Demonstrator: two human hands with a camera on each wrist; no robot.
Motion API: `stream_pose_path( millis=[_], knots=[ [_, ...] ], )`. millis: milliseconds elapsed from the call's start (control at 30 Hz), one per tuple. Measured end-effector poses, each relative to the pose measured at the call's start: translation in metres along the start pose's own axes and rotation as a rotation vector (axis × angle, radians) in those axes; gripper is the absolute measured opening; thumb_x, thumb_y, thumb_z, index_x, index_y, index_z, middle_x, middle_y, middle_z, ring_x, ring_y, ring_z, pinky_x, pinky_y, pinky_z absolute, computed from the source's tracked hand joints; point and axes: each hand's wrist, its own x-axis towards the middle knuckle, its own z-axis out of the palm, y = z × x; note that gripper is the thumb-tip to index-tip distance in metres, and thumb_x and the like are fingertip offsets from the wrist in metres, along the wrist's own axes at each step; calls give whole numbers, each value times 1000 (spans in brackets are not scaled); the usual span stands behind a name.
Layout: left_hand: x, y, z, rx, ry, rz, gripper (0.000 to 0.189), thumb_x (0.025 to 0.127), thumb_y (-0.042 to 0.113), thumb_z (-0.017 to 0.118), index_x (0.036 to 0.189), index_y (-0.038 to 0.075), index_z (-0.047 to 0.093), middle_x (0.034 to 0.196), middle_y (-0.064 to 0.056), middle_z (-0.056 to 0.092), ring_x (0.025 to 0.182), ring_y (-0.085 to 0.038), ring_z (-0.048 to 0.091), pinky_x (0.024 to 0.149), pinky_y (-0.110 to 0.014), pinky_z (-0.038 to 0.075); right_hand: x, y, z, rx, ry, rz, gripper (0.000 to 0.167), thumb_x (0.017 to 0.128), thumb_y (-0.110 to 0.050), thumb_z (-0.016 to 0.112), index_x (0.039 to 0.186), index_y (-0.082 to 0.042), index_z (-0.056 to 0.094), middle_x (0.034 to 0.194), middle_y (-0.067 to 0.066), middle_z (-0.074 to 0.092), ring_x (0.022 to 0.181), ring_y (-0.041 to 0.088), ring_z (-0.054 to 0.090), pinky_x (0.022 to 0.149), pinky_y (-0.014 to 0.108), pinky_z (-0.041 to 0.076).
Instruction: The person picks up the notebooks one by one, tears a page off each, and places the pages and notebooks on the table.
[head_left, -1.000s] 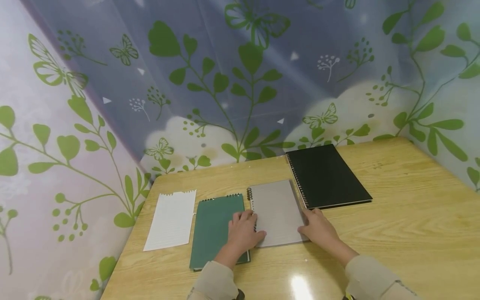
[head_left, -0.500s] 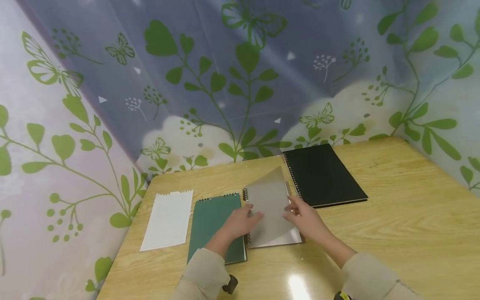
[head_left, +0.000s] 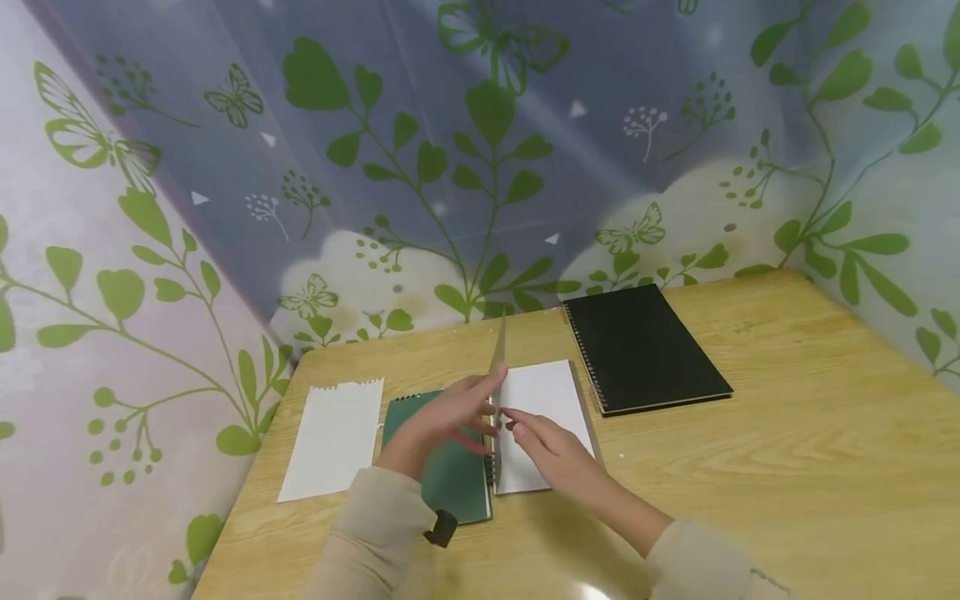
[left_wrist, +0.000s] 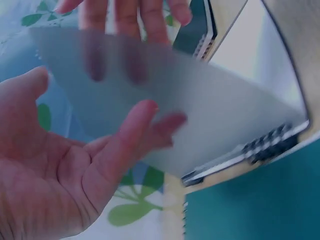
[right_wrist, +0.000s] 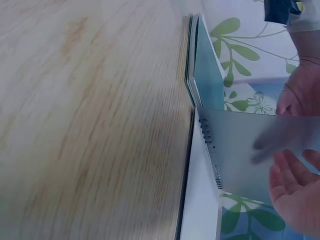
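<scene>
A spiral notebook lies on the table, its lined white page showing. Its translucent grey cover stands nearly upright from the coil binding, seen almost edge-on in the head view. On the cover's left side is my left hand, fingers extended. My right hand is at the other side, its fingers straight and close against the cover. In the right wrist view, the left hand's fingers show blurred through the cover. Whether either hand presses on it is hard to tell.
A green notebook lies just left, beneath my left hand. Farther left is a torn-edged white sheet. The black spiral notebook rests at the back right. Patterned curtain borders the wooden table.
The grey cover has swung up from lying flat to nearly upright, baring the page. My right hand has moved left with it; my left hand has moved to the cover's far side.
</scene>
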Motion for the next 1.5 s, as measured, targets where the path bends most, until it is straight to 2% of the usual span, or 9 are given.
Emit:
stream_pose_path(
  millis=[167,300,500,700,933,1033,1133,1333,1500],
  knots=[
    [-8,6,-16,88,-9,9,74,88,59,47,140,8,34,125,-22,55,89,-28,68,73,-42,55,2,-2,8,-19,-35,-45,38,100,-27,36,133,-12,48,128,11,55,118,29,52,94,47,45],
    [-13,7,-24,132,12,18,60,93,47,45,137,6,40,125,-26,53,85,-24,67,70,-39,56,2,-4,13,-25,-64,-56,37,100,-26,37,132,-12,50,127,10,55,116,27,53,92,46,45],
    [-17,5,-31,133,29,24,51,95,38,44,131,3,46,121,-26,56,81,-23,67,68,-36,56,2,-4,16,-44,-87,-70,39,101,-29,34,131,-11,50,127,8,55,115,26,53,92,46,45],
    [-21,2,-39,145,51,18,46,94,35,44,128,4,49,118,-22,57,77,-19,66,66,-35,55,6,5,8,-149,-12,-81,35,99,-26,41,125,-9,55,122,6,58,109,22,57,91,42,46],
    [-23,-1,-45,150,67,26,45,93,34,47,129,7,49,122,-20,54,80,-19,66,67,-33,55,20,35,-19,-523,154,3,24,89,-21,56,110,-10,63,115,10,60,111,30,50,93,49,40],
    [-23,0,-44,156,82,27,42,93,31,47,126,6,51,116,-17,54,78,-19,65,66,-33,54,23,46,-31,-623,194,55,26,87,-22,58,108,-9,64,117,13,56,116,34,43,94,53,36],
    [-24,-1,-45,155,88,29,39,93,28,44,125,6,51,114,-15,55,80,-20,65,68,-34,54,25,56,-41,-662,206,119,29,86,-24,59,108,-6,64,122,17,51,119,38,36,95,55,31],
    [-27,-14,-50,163,140,14,42,92,23,45,130,5,48,124,-15,56,90,-22,63,73,-39,53,25,73,-48,-699,147,206,39,87,-34,59,109,-2,61,130,23,42,124,43,28,98,59,26],
    [-27,-30,-55,157,171,8,42,92,31,53,127,8,50,119,-11,59,83,-18,65,70,-35,52,27,85,-46,-720,132,234,53,87,-43,56,117,0,56,133,25,39,124,44,28,97,58,28]
  ],
)
